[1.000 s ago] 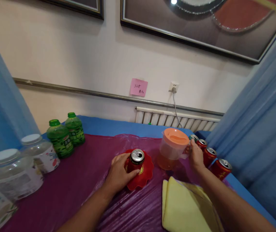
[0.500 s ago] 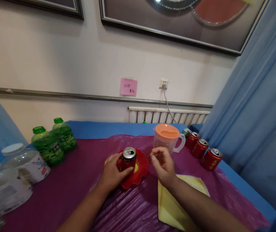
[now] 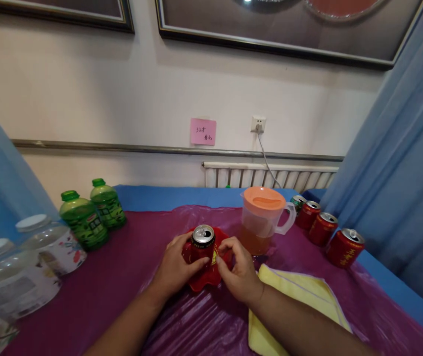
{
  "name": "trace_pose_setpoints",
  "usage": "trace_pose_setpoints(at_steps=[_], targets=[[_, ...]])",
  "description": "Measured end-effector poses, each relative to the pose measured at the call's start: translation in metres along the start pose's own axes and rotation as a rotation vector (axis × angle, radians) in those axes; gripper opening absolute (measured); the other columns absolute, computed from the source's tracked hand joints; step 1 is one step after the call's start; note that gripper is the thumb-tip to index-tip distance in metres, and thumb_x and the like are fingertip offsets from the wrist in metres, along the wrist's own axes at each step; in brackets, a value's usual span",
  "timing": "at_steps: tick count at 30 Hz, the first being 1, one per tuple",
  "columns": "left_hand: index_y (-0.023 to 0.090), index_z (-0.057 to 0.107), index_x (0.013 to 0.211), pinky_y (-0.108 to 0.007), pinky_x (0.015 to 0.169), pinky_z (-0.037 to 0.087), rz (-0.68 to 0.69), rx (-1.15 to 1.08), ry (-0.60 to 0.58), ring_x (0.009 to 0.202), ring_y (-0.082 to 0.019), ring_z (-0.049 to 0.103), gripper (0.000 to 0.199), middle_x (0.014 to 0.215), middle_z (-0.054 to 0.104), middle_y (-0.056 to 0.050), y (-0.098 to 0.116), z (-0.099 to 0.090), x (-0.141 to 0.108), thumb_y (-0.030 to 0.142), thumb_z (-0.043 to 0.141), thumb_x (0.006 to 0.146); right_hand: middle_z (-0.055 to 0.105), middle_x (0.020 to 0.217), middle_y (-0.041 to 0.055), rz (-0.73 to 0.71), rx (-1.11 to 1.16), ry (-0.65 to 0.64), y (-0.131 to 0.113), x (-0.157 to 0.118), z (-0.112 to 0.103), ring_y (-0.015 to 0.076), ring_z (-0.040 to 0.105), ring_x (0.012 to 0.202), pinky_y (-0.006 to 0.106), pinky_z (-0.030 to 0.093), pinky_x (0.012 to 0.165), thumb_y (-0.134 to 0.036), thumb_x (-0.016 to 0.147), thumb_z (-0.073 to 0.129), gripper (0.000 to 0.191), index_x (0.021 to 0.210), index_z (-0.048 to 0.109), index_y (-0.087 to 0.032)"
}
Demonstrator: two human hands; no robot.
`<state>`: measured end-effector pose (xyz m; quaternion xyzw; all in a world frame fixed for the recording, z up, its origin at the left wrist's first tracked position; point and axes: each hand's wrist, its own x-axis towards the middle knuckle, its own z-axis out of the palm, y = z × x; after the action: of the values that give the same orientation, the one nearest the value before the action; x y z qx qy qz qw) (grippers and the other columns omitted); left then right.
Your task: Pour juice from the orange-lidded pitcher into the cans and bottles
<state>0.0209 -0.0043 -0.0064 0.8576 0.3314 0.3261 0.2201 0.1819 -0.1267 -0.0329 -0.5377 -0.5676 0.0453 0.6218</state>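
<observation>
An opened red can with a black band below its silver top stands upright on a red scalloped dish. My left hand is wrapped round the can's left side, its thumb across the front. Just right of the can, my right hand is over the dish's right edge with fingers curled and thumb apart from them; I see nothing in it. Behind my right hand stands a clear pitcher with an orange lid and amber liquid. A folded yellow cloth lies partly under my right forearm.
Several opened cans line the table's right side. Two green bottles and several clear jars with white lids stand at the left. Purple plastic sheeting covers the blue table. Behind are a radiator and a wall socket.
My right hand has moved left from in front of the pitcher to beside the can. My left hand still holds the can. The view has shifted slightly, uncovering more of the pitcher.
</observation>
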Motion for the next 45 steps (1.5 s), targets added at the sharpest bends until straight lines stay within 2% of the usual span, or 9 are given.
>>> trace_pose_setpoints(at_steps=[6,11,18,23,31,36,39,45], targets=[[0.022,0.064,0.124,-0.05,0.103,0.05,0.005,-0.033,-0.017,0.116,-0.033,0.065,0.066,0.124,0.071,-0.012,0.0,0.002,-0.003,0.053,0.081,0.069,0.065,0.123,0.009,0.06,0.002,0.007,0.005,0.001,0.002,0.0261,0.063,0.114,0.042,0.05,0.101,-0.031,0.08,0.075,0.051,0.126,0.054,-0.024],[0.022,0.065,0.123,-0.049,0.105,0.048,0.055,-0.051,-0.068,0.118,-0.034,0.063,0.07,0.127,0.069,-0.012,0.004,0.004,-0.008,0.06,0.082,0.066,0.064,0.134,0.0113,0.121,0.011,-0.088,0.008,0.001,0.002,0.0293,0.061,0.123,0.046,0.048,0.107,-0.04,0.074,0.084,0.073,0.137,0.051,-0.024],[0.024,0.066,0.121,-0.047,0.104,0.048,0.098,-0.033,-0.118,0.116,-0.031,0.063,0.056,0.123,0.07,-0.01,0.014,0.002,-0.012,0.048,0.078,0.071,0.067,0.131,0.0103,0.204,0.009,-0.101,0.015,-0.002,0.008,0.03,0.062,0.12,0.049,0.047,0.107,-0.032,0.07,0.084,0.074,0.137,0.055,-0.024],[0.024,0.065,0.122,-0.046,0.105,0.048,0.108,-0.029,-0.131,0.117,-0.031,0.063,0.057,0.125,0.069,-0.009,0.014,0.002,-0.013,0.046,0.078,0.072,0.071,0.124,0.0066,0.178,0.034,-0.12,0.01,0.001,0.007,0.0287,0.065,0.114,0.047,0.05,0.102,-0.026,0.069,0.084,0.063,0.128,0.061,-0.026],[0.022,0.063,0.127,-0.049,0.11,0.045,0.112,-0.057,-0.17,0.123,-0.032,0.06,0.058,0.13,0.067,-0.012,0.012,0.003,-0.013,0.042,0.077,0.074,0.071,0.122,0.0057,0.181,0.016,-0.119,0.005,0.004,0.005,0.0288,0.064,0.113,0.046,0.049,0.102,-0.025,0.066,0.085,0.061,0.124,0.062,-0.026],[0.023,0.058,0.137,-0.052,0.116,0.039,0.156,-0.061,-0.201,0.133,-0.033,0.053,0.066,0.141,0.06,-0.014,0.011,0.002,-0.013,0.035,0.076,0.075,0.069,0.12,0.0077,0.157,-0.027,-0.042,0.005,0.002,0.005,0.0285,0.064,0.111,0.045,0.05,0.1,-0.027,0.068,0.083,0.061,0.124,0.061,-0.024],[0.024,0.051,0.144,-0.053,0.118,0.036,0.204,-0.064,-0.233,0.138,-0.034,0.048,0.077,0.147,0.055,-0.013,0.009,0.001,-0.012,0.037,0.079,0.073,0.068,0.118,0.009,0.133,-0.052,0.011,0.004,0.001,0.003,0.028,0.064,0.11,0.044,0.05,0.1,-0.031,0.07,0.081,0.061,0.125,0.059,-0.022],[0.025,0.05,0.145,-0.053,0.117,0.04,0.277,-0.005,-0.221,0.139,-0.036,0.048,0.078,0.149,0.054,-0.013,-0.002,0.003,-0.007,0.039,0.078,0.073,0.068,0.115,0.0092,0.09,-0.105,0.069,-0.008,0.007,-0.001,0.0268,0.064,0.107,0.044,0.051,0.099,-0.032,0.069,0.08,0.058,0.122,0.058,-0.02]])
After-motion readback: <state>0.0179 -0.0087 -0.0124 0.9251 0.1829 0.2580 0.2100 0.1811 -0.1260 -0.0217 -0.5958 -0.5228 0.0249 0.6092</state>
